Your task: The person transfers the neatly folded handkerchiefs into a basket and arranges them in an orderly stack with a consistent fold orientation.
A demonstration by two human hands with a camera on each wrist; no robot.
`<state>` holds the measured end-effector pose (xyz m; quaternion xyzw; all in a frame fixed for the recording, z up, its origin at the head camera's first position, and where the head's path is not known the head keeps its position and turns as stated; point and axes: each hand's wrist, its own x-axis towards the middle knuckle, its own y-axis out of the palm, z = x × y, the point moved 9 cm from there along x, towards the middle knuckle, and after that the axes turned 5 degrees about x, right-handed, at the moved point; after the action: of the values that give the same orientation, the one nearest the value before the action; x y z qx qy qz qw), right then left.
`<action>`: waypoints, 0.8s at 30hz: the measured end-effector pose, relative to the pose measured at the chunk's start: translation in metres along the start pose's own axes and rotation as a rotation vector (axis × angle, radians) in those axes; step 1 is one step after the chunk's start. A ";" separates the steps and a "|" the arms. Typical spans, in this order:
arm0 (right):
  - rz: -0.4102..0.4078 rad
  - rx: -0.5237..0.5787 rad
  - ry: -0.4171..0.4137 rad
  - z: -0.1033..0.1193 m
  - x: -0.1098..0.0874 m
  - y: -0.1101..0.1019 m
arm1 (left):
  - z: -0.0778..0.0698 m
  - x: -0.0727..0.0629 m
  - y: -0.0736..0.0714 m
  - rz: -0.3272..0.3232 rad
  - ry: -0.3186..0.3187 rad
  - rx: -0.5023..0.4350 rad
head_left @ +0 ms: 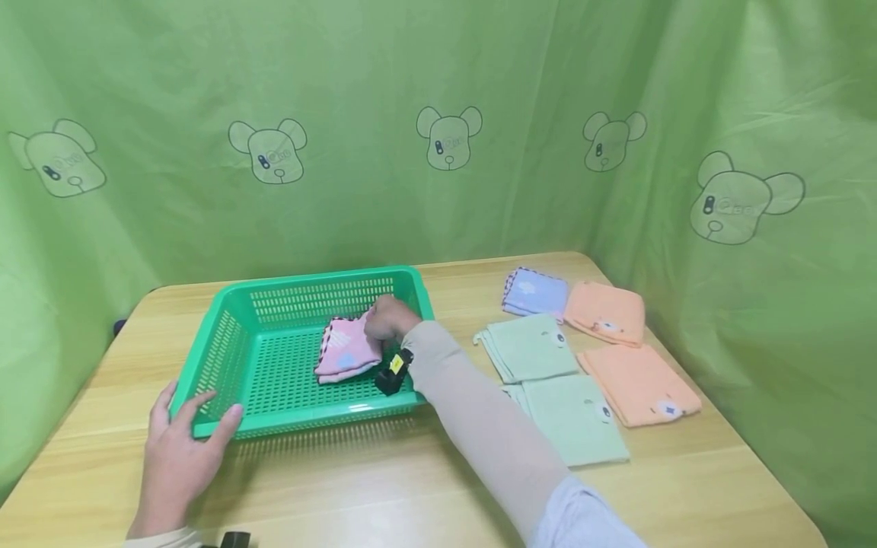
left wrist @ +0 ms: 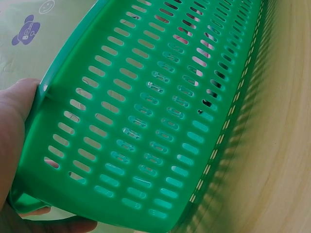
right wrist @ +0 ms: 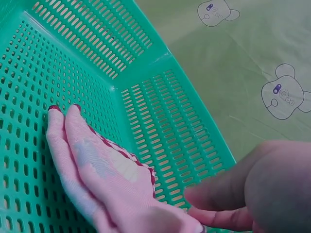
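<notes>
While your left hand [head_left: 181, 464] grips the near left corner of the green basket [head_left: 329, 416], its thumb and fingers spread around the rim, your right hand [head_left: 389, 320] reaches inside with curled fingers at the right edge of the folded pink cloth [head_left: 346, 346], though you cannot tell whether they pinch it. That cloth lies on the basket's floor, right of the middle, and beyond your right arm two green cloths [head_left: 534, 350], two orange cloths [head_left: 640, 387] and a purple cloth [head_left: 536, 294] lie folded on the wooden table [head_left: 329, 495].
</notes>
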<state>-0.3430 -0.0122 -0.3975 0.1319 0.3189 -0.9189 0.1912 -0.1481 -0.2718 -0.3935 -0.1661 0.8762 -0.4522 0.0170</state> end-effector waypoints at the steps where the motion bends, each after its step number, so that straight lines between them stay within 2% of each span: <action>1: 0.005 0.006 0.007 0.000 0.000 0.001 | 0.000 0.000 0.000 -0.001 0.000 0.001; 24: -0.015 0.012 0.028 -0.002 -0.003 -0.002 | 0.001 0.000 0.000 -0.009 -0.002 -0.004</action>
<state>-0.3415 -0.0089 -0.3965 0.1437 0.3171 -0.9202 0.1788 -0.1479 -0.2723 -0.3937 -0.1705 0.8762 -0.4505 0.0154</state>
